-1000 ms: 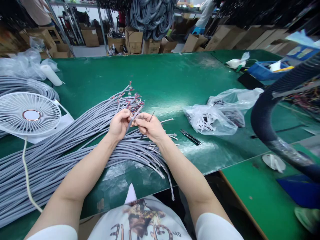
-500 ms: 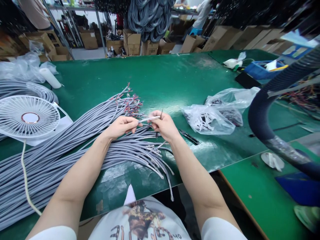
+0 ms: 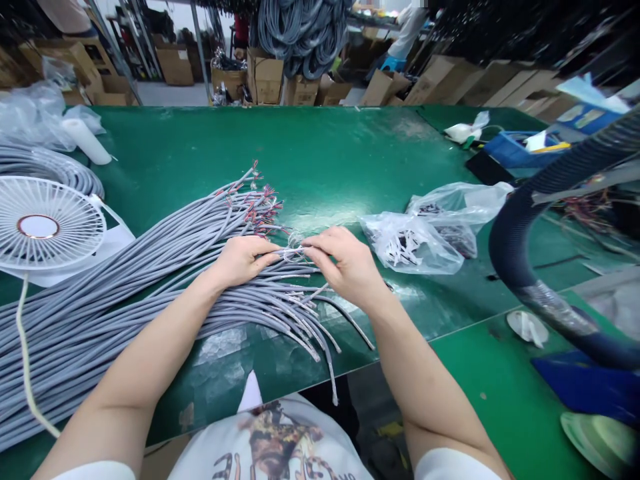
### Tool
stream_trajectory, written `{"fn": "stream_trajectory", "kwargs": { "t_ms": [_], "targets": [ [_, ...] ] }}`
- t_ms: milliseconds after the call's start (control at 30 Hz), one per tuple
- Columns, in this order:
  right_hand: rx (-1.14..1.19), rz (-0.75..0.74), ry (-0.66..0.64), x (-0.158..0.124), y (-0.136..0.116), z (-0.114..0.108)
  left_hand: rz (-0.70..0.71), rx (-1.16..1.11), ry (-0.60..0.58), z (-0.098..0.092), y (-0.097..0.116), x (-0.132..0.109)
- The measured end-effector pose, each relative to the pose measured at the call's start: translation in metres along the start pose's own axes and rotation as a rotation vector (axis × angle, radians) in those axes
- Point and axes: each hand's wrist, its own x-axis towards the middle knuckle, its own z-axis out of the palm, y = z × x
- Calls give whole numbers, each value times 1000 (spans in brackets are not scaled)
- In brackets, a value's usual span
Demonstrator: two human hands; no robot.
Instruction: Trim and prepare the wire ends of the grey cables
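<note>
My left hand (image 3: 243,260) pinches the end of a grey cable (image 3: 293,254) just above the pile of grey cables (image 3: 150,280) on the green table (image 3: 325,153). My right hand (image 3: 345,262) is closed on the same cable end from the right, fingers pressed on its thin bare wires. The two hands almost touch. Stripped ends with red and white wires (image 3: 260,200) fan out behind my left hand. More cable ends (image 3: 310,333) lie below my hands near the table's front edge.
A white fan (image 3: 43,227) stands at the left with its cord (image 3: 25,360) trailing down. Two clear plastic bags of small parts (image 3: 430,233) lie to the right. A dark ribbed hose (image 3: 530,267) arcs at the right. Cardboard boxes (image 3: 267,80) line the back.
My hands have dropped toward the pile and come closer together. The thin dark tool seen sticking up from my right hand earlier is no longer visible. The camera has shifted slightly.
</note>
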Motion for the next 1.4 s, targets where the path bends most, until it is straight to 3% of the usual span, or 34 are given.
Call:
{"fn": "stream_trajectory", "kwargs": {
  "t_ms": [233, 467, 667, 867, 1067, 1400],
  "targets": [
    [-107, -7, -31, -5, 10, 16, 22, 64, 2, 2, 1, 0],
    [-271, 20, -139, -9, 8, 16, 24, 30, 36, 3, 1, -1],
    [-285, -17, -97, -8, 6, 13, 44, 27, 11, 4, -1, -1],
    [-370, -99, -150, -9, 15, 21, 65, 58, 12, 3, -1, -2],
    [-466, -180, -90, -11, 21, 30, 91, 105, 25, 3, 1, -2],
    [-360, -145, -98, -9, 21, 33, 120, 109, 45, 3, 1, -2]
  ]
}}
